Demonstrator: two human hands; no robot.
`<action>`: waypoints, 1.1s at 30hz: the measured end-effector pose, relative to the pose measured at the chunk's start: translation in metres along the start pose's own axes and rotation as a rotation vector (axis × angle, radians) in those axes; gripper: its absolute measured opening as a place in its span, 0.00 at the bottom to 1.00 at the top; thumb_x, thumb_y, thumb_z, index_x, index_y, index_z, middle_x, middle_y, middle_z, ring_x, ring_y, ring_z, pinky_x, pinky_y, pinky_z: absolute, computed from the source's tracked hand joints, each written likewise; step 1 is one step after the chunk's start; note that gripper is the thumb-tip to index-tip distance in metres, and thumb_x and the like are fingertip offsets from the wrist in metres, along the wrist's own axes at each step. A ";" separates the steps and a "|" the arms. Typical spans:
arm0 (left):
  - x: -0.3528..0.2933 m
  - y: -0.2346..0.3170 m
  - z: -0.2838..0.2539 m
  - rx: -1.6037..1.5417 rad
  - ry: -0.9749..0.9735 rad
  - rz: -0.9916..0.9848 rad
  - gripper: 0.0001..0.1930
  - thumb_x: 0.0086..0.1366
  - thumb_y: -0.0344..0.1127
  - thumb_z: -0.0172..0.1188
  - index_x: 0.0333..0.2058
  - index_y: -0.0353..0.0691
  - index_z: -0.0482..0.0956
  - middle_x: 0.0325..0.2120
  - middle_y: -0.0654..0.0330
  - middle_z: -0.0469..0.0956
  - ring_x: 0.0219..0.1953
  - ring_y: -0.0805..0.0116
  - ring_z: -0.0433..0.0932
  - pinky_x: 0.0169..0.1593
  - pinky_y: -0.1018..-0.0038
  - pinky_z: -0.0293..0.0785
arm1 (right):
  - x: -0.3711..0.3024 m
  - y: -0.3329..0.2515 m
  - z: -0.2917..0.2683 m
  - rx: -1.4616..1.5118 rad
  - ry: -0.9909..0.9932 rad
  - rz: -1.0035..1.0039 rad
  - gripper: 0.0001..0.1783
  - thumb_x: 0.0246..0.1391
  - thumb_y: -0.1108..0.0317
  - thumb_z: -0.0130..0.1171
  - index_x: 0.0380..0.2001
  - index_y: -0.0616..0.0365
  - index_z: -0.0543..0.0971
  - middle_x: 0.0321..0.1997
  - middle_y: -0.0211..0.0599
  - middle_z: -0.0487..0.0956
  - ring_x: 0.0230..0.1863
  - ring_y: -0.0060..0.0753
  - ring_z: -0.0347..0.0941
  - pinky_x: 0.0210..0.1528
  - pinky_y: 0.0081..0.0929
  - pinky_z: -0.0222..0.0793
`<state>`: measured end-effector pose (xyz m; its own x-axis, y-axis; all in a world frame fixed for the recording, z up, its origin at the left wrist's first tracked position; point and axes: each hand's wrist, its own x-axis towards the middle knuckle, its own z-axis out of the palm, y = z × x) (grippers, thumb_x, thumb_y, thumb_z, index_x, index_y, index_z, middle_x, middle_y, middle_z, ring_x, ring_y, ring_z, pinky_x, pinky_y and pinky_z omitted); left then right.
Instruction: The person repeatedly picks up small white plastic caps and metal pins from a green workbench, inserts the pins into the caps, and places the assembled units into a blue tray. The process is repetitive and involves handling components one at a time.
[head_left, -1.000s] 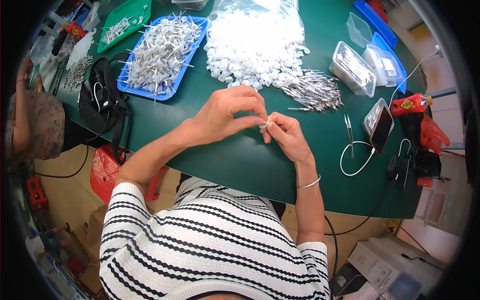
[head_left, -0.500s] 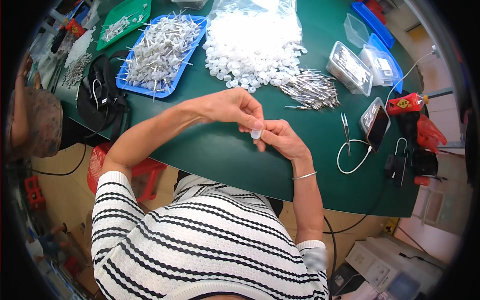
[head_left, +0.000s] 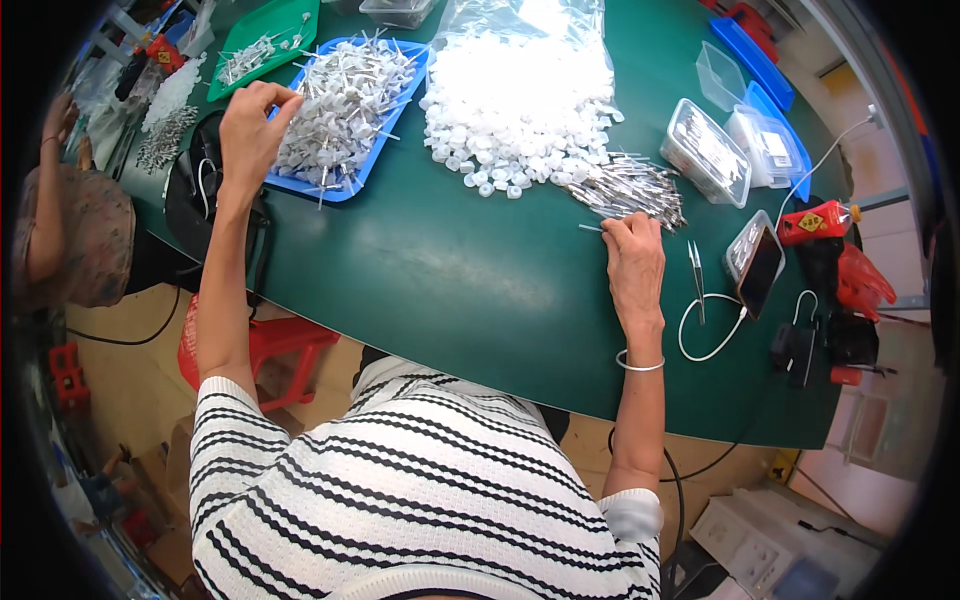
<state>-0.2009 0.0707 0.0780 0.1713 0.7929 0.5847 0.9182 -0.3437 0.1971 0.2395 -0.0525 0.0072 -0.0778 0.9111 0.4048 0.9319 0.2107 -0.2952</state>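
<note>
My left hand [head_left: 255, 130] is raised at the left edge of a blue tray [head_left: 362, 180] heaped with white caps fitted on thin metal rods. Its thumb and fingertips come together in a pinch; whatever may be between them is hidden. At the near left end of a pile of thin metal rods [head_left: 640, 188], my right hand [head_left: 635, 260] reaches down to the table. Its fingertips are closed on one metal rod [head_left: 590, 228], whose pale end sticks out to the left. Loose white caps [head_left: 515, 120] spill from a clear plastic bag beside the rods.
A green tray [head_left: 265, 55] with fewer pieces stands at the far left. On the right are clear boxes [head_left: 705, 150], tweezers [head_left: 696, 270], a phone [head_left: 760, 270] on a white cable and a red bottle [head_left: 815, 222]. A black bag [head_left: 190, 190] lies left; another person sits beyond it.
My hands were together over the table, holding a white cap. They have parted: the left moved to the blue tray, the right to the rod pile. The cap is out of sight.
</note>
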 end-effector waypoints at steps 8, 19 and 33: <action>-0.015 0.079 0.036 -0.354 0.164 0.096 0.06 0.56 0.31 0.64 0.34 0.39 0.82 0.29 0.60 0.79 0.30 0.66 0.74 0.37 0.71 0.71 | 0.005 -0.007 -0.006 0.602 -0.039 0.271 0.04 0.54 0.75 0.58 0.34 0.62 0.77 0.35 0.38 0.77 0.35 0.33 0.70 0.38 0.27 0.66; -0.053 0.182 0.122 -0.341 -0.095 0.426 0.10 0.48 0.30 0.68 0.31 0.43 0.79 0.29 0.63 0.73 0.33 0.63 0.70 0.36 0.68 0.67 | 0.001 -0.010 0.014 1.624 -0.075 0.585 0.17 0.57 0.72 0.58 0.49 0.66 0.75 0.44 0.38 0.79 0.39 0.19 0.72 0.43 0.17 0.66; -0.075 0.203 0.094 -1.412 -0.663 -0.478 0.07 0.60 0.27 0.62 0.37 0.33 0.77 0.37 0.60 0.79 0.36 0.73 0.80 0.38 0.80 0.76 | 0.001 -0.037 0.015 1.866 -0.070 0.574 0.10 0.58 0.73 0.55 0.42 0.64 0.73 0.40 0.42 0.79 0.39 0.27 0.76 0.47 0.26 0.73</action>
<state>0.0057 -0.0116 0.0003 0.4407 0.8935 -0.0863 -0.0445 0.1178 0.9920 0.1993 -0.0542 0.0052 -0.0067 0.9973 -0.0732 -0.6304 -0.0611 -0.7739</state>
